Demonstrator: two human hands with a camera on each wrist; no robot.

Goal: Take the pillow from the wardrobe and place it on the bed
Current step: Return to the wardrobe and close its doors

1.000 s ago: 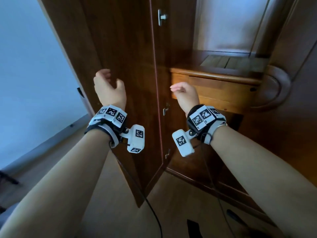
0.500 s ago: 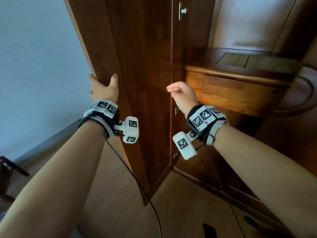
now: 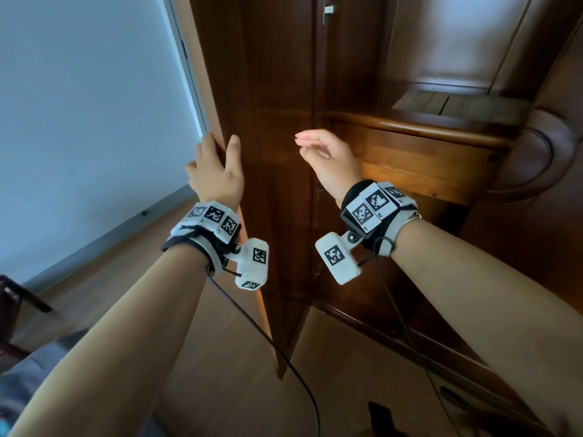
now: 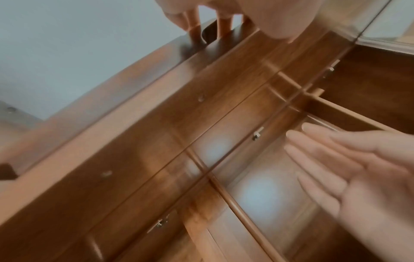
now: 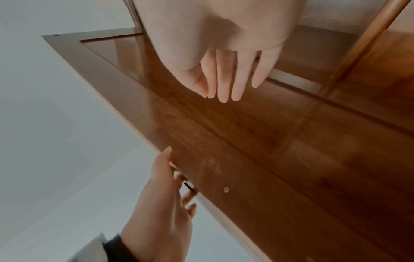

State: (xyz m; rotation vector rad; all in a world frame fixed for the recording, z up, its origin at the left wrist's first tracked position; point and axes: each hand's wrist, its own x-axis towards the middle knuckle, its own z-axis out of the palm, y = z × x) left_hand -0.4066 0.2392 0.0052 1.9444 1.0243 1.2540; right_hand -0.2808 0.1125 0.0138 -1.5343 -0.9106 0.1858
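Note:
No pillow shows in any view. The dark wooden wardrobe door (image 3: 277, 89) stands open, edge-on in front of me. My left hand (image 3: 217, 171) grips its outer edge at about waist height, fingers wrapped behind the edge and thumb on the front face; the left wrist view shows those fingers (image 4: 195, 19) hooked over the edge. My right hand (image 3: 325, 156) hangs free in the air just right of the door, fingers straight and relaxed, holding nothing. In the right wrist view the right hand (image 5: 224, 62) hovers off the door panel, and the left hand (image 5: 161, 203) holds the edge below.
A wooden drawer unit (image 3: 426, 162) with a slatted top stands right of the door. A metal handle (image 3: 328, 9) sits high on the inner panel. A pale wall (image 3: 79, 121) is at left, with a dark chair leg (image 3: 19, 294) on the wooden floor.
My left hand went from hovering in front of the door to gripping its outer edge. The right hand's fingers have opened out a little.

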